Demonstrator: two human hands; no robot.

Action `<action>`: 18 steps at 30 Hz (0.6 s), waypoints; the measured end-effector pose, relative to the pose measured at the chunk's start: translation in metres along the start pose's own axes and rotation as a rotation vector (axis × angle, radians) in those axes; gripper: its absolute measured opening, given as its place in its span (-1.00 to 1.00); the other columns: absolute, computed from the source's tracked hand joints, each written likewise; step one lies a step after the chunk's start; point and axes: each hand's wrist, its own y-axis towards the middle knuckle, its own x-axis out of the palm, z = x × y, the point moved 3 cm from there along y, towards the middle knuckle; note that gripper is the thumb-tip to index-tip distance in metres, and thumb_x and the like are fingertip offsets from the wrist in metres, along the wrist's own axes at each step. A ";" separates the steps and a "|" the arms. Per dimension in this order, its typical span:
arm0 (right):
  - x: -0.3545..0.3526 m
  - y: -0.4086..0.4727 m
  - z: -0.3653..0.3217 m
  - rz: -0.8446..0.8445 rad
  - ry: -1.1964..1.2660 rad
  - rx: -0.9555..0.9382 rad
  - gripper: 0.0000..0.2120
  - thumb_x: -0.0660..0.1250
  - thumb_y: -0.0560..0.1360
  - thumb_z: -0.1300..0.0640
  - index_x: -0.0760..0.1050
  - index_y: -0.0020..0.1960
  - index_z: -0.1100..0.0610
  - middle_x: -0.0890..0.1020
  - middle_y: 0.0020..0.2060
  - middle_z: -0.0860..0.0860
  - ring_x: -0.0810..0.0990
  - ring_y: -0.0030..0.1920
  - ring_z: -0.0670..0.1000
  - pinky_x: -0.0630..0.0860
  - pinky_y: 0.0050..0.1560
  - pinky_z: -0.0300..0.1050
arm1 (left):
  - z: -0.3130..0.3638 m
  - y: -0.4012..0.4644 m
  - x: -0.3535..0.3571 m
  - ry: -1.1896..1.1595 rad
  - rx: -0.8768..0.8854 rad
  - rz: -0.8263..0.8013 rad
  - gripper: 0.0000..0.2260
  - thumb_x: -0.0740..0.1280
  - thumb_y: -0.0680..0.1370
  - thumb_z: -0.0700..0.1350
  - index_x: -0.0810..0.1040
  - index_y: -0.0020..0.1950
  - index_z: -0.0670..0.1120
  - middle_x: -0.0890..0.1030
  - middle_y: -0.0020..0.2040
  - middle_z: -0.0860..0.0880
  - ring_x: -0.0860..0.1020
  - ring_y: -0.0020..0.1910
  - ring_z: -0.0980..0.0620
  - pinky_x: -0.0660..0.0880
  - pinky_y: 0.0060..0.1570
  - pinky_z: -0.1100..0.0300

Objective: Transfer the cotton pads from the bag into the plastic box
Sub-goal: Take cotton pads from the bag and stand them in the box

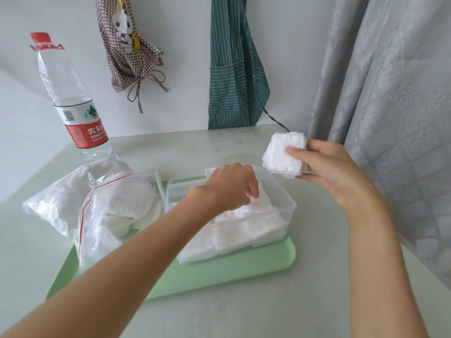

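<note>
A clear plastic box [290, 203] stands on a green tray [244, 269] and holds several white square cotton pads [244, 230]. My left hand [229, 186] reaches into the box, its fingertips pinching a pad at the top of the pile. Above and right of the box, my right hand [327, 167] grips a stack of cotton pads [283, 154] between thumb and fingers. A clear zip bag [109, 211] with a red seal line lies on the tray's left side with more white pads inside.
A second clear plastic bag [56, 198] lies left of the zip bag. A tall water bottle [70, 98] with a red label stands at the back left. A grey curtain [390, 106] hangs close on the right. Two aprons hang on the wall behind the table.
</note>
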 end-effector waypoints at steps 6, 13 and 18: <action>0.006 0.001 0.000 -0.049 0.103 0.062 -0.87 0.36 0.49 0.19 0.57 0.04 0.09 0.67 -0.13 -0.03 0.65 -0.15 -0.10 0.59 -0.26 -0.31 | -0.005 0.001 0.015 0.054 0.013 -0.157 -0.73 0.27 0.53 -0.19 0.60 0.15 0.07 0.62 0.12 0.08 0.54 0.15 0.04 0.41 0.07 0.21; 0.017 -0.003 -0.005 -0.199 0.302 0.074 -0.72 0.44 0.27 0.08 0.62 -0.02 0.11 0.69 -0.20 -0.04 0.65 -0.24 -0.13 0.55 -0.28 -0.30 | -0.014 -0.024 -0.031 -1.077 -0.247 0.096 -0.66 0.12 0.62 0.09 0.56 0.02 -0.12 0.66 -0.05 -0.01 0.64 -0.03 0.05 0.59 0.02 0.11; 0.035 -0.002 -0.004 -0.022 0.145 -0.023 -0.75 0.49 0.36 0.10 0.61 0.03 0.07 0.70 -0.10 0.00 0.65 -0.13 -0.10 0.54 -0.17 -0.28 | -0.016 -0.044 -0.029 -1.253 -0.109 0.155 -0.84 0.28 0.58 -0.08 0.63 0.03 -0.09 0.69 -0.12 0.05 0.64 -0.04 0.10 0.58 0.02 0.23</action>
